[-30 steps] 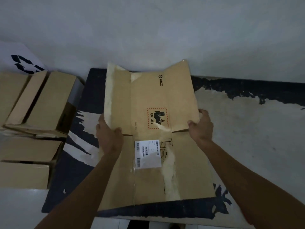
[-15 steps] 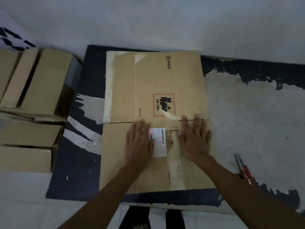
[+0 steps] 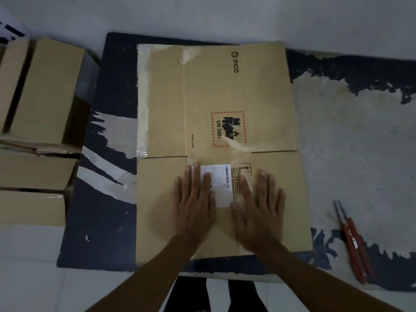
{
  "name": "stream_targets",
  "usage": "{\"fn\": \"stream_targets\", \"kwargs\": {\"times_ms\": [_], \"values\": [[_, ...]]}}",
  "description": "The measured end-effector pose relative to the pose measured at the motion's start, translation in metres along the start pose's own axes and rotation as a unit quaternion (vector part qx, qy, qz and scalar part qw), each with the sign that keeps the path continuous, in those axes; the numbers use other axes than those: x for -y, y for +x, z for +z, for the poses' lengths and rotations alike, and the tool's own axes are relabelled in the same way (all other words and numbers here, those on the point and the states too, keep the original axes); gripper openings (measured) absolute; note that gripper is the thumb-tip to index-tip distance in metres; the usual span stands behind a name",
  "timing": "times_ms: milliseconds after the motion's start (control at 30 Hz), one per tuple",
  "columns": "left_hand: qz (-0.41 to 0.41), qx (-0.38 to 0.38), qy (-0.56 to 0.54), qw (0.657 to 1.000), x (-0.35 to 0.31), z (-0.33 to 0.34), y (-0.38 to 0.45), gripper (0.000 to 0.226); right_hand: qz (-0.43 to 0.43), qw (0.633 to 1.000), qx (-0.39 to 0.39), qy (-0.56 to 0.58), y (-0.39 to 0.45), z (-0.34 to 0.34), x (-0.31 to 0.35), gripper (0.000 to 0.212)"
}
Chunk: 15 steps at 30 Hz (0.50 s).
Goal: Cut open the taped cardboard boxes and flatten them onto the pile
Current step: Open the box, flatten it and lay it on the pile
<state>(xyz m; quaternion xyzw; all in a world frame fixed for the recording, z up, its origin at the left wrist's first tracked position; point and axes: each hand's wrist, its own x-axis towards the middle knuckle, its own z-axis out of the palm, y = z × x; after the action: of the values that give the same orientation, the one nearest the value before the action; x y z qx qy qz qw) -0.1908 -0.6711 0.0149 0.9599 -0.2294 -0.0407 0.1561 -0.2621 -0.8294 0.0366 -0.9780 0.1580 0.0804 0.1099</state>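
The light was dim, even and cool, with faint shadows; edges bowed from the wide lens; the left side blurred slightly.

Pale plain wall (image 3: 202, 16) runs from 10 to 2 o'clock. White tiled floor (image 3: 29, 278) at 7 o'clock. Dark mat (image 3: 112, 86), surface peeling, centre. Lighting dim.

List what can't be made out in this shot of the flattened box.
- White shipping label, head view: print too small, left hand covers part.
- Flattened box: underside and anything beneath hidden.
- Red cutter: blade state unclear, blurred.
- Boxes at left: cut by frame edge.
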Motion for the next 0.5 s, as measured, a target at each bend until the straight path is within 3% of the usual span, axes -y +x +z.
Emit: {"fn": "stream_targets", "kwargs": {"times_ms": [167,367,500], "values": [[0.003,0.032,0.018,0.999,-0.017,0.001,-0.043,0.059,0.004,1.000,0.004,-0.010,-0.004,0.001,0.001,0.069],[-0.007,0.025,0.002,1.000,-0.018,0.002,-0.035,0.059,0.010,1.000,-0.007,-0.020,-0.002,0.004,0.001,0.070],[0.053,-0.015,0.001,0.999,-0.001,-0.005,-0.018,0.045,0.049,0.998,0.002,-0.029,0.023,-0.015,0.015,0.057]]}}
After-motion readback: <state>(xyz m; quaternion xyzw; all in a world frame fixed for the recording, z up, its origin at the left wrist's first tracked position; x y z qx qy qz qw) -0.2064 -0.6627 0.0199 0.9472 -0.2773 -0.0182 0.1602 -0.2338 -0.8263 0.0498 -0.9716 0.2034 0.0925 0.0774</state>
